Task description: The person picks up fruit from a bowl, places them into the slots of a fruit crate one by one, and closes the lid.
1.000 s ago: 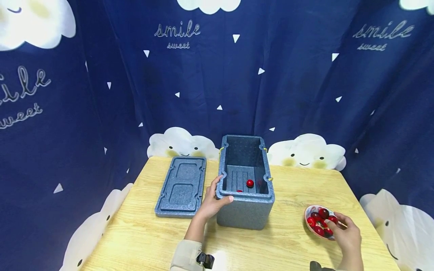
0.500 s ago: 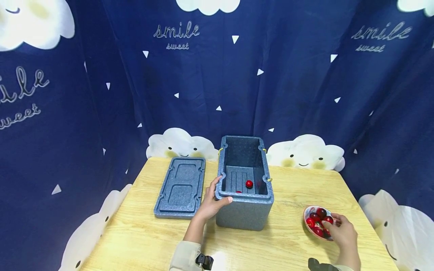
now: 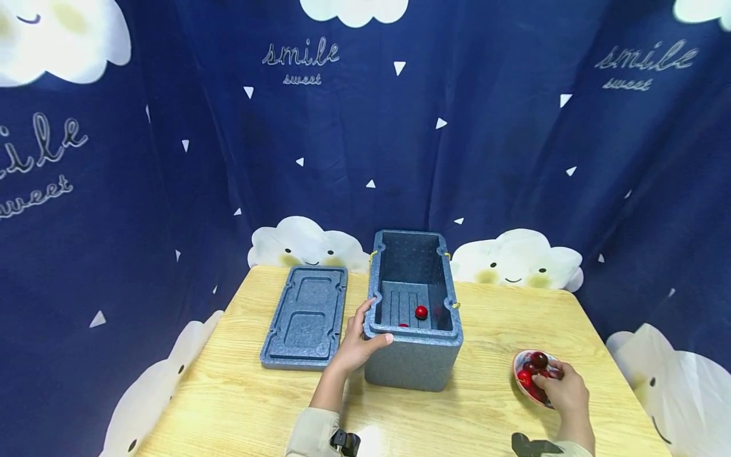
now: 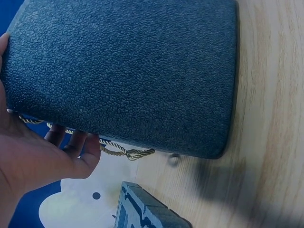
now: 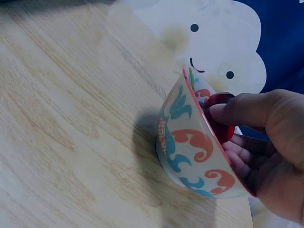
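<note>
My left hand [image 3: 355, 348] grips the near left corner of a grey-blue foam box [image 3: 411, 365], thumb on the front and fingers along the left side. Inside the box, a red cherry [image 3: 421, 311] lies on the grooved floor, and a second cherry [image 3: 403, 325] is mostly hidden by the front wall. At the right, my right hand [image 3: 565, 388] reaches into a patterned bowl [image 5: 194, 142] of several red and dark cherries [image 3: 539, 360]. Its thumb and fingers pinch at a red cherry [image 5: 223, 133]; the fingertips are partly hidden by the fruit.
To the left of the box, its foam lid [image 3: 304, 324] lies flat on the wooden table [image 3: 228, 387]. Yellow cord [image 4: 116, 148] loops hang along the box's sides. A dark blue curtain [image 3: 354, 139] with clouds stands behind the table.
My right hand has moved left, deeper over the bowl, covering more cherries, and a dark cherry has shifted at the bowl's far side. The left hand keeps its grip on the box.
</note>
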Demonstrator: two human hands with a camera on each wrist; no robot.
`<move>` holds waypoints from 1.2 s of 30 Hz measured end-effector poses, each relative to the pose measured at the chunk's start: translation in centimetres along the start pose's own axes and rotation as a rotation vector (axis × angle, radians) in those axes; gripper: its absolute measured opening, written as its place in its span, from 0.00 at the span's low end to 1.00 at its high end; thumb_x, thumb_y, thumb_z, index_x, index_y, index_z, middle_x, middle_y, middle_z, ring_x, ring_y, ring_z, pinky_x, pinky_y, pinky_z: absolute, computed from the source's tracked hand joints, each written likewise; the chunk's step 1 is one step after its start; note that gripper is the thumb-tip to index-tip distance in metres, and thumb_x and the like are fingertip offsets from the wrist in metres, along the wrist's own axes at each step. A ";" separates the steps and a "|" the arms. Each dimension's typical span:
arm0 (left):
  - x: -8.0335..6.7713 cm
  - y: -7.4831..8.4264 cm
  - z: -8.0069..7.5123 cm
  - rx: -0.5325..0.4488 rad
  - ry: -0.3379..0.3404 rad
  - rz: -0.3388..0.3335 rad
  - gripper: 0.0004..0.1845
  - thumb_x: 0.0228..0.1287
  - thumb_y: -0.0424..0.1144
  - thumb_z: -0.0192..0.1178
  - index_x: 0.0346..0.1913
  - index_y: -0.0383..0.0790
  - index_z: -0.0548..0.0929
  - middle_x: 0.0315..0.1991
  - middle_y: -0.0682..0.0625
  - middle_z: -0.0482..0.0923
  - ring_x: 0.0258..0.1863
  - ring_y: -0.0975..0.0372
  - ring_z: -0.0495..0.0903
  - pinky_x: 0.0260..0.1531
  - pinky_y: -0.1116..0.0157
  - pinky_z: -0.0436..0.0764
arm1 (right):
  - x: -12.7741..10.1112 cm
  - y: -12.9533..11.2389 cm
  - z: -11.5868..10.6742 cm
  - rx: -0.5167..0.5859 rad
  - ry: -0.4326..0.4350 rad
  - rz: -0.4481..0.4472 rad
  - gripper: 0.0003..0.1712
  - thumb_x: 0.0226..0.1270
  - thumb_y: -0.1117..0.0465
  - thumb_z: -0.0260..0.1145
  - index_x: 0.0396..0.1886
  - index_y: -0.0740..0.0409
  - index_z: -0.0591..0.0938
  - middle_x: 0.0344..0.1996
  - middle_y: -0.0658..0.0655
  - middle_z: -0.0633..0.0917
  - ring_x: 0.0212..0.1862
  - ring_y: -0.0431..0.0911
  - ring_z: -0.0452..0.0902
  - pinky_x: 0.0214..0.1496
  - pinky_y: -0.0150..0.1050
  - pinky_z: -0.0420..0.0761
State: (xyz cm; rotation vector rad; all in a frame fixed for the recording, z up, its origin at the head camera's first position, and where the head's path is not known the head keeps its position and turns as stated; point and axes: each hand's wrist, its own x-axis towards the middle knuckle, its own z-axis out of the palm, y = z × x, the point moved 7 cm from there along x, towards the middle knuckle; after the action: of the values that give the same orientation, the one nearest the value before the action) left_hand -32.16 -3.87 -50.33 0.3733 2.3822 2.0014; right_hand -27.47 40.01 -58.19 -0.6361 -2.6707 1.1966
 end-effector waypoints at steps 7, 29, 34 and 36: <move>0.1 -0.6 0.1 -0.008 0.001 -0.009 0.45 0.47 0.47 0.70 0.69 0.60 0.58 0.60 0.37 0.55 0.58 0.48 0.57 0.55 0.45 0.58 | -0.4 0.2 -0.3 -0.020 0.020 0.004 0.28 0.51 0.58 0.70 0.45 0.75 0.75 0.44 0.75 0.77 0.48 0.67 0.69 0.48 0.56 0.68; -0.1 -0.5 0.0 -0.013 0.006 -0.007 0.45 0.48 0.46 0.70 0.69 0.61 0.58 0.58 0.38 0.55 0.57 0.50 0.57 0.54 0.46 0.58 | -3.3 -1.8 -2.1 0.036 0.181 -0.024 0.23 0.56 0.56 0.69 0.47 0.67 0.78 0.38 0.67 0.82 0.31 0.39 0.74 0.27 0.27 0.70; 0.0 -0.5 0.1 -0.017 0.004 -0.003 0.45 0.48 0.46 0.70 0.69 0.60 0.58 0.59 0.38 0.55 0.57 0.49 0.57 0.54 0.45 0.58 | -3.8 -2.6 -2.0 0.053 0.181 -0.041 0.23 0.55 0.56 0.70 0.48 0.66 0.79 0.37 0.65 0.82 0.29 0.32 0.70 0.27 0.25 0.69; 0.1 -0.5 0.1 -0.015 0.005 -0.003 0.45 0.47 0.46 0.70 0.69 0.61 0.58 0.58 0.38 0.56 0.57 0.49 0.57 0.54 0.45 0.58 | -3.9 -2.9 -2.0 0.067 0.171 -0.042 0.24 0.55 0.56 0.70 0.48 0.66 0.79 0.37 0.65 0.82 0.29 0.31 0.70 0.27 0.24 0.69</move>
State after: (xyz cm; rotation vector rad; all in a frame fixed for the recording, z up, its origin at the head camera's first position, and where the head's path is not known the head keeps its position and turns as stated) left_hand -32.33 -3.84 -50.84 0.3639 2.3673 2.0207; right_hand -24.28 37.90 -54.54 -0.6376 -2.4799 1.1595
